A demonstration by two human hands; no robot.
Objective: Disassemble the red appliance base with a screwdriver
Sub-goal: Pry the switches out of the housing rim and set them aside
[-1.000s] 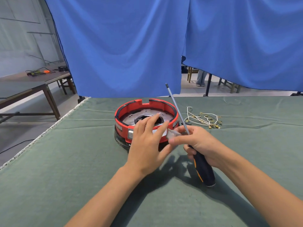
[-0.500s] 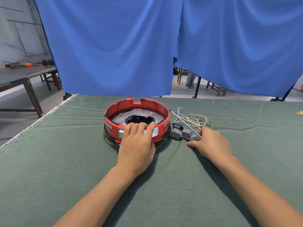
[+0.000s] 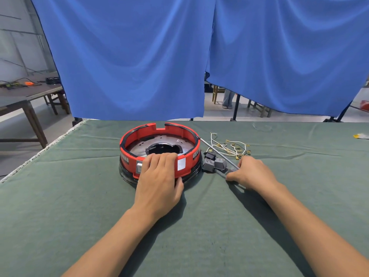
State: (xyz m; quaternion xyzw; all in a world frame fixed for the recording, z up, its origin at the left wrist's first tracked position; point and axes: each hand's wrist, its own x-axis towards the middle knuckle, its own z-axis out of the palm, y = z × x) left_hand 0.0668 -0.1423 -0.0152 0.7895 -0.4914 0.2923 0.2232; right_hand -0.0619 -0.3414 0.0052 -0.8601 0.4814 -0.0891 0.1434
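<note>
The red appliance base (image 3: 157, 132), a round ring with a metal plate inside and a black foot, stands on the green cloth at the table's middle. My left hand (image 3: 159, 176) grips its near wall, fingers hooked over the rim. Right of the base my right hand (image 3: 251, 174) lies low on the cloth, curled round the screwdriver. Its handle is hidden under the palm. The steel shaft (image 3: 217, 151) slants up-left, with its tip close to the base's right rim. Two small grey parts and a black one (image 3: 214, 161) lie between the base and my right hand.
A tangle of white wires with brass terminals (image 3: 231, 146) lies behind the screwdriver. Blue curtains (image 3: 179, 56) hang behind the table. The cloth's left edge (image 3: 40, 152) drops to the floor, where a wooden table (image 3: 24, 96) stands. A yellow scrap (image 3: 360, 136) sits far right.
My right hand came down from holding the screwdriver upright and laid it on the cloth beside the small parts. My left hand settled onto the base's near rim.
</note>
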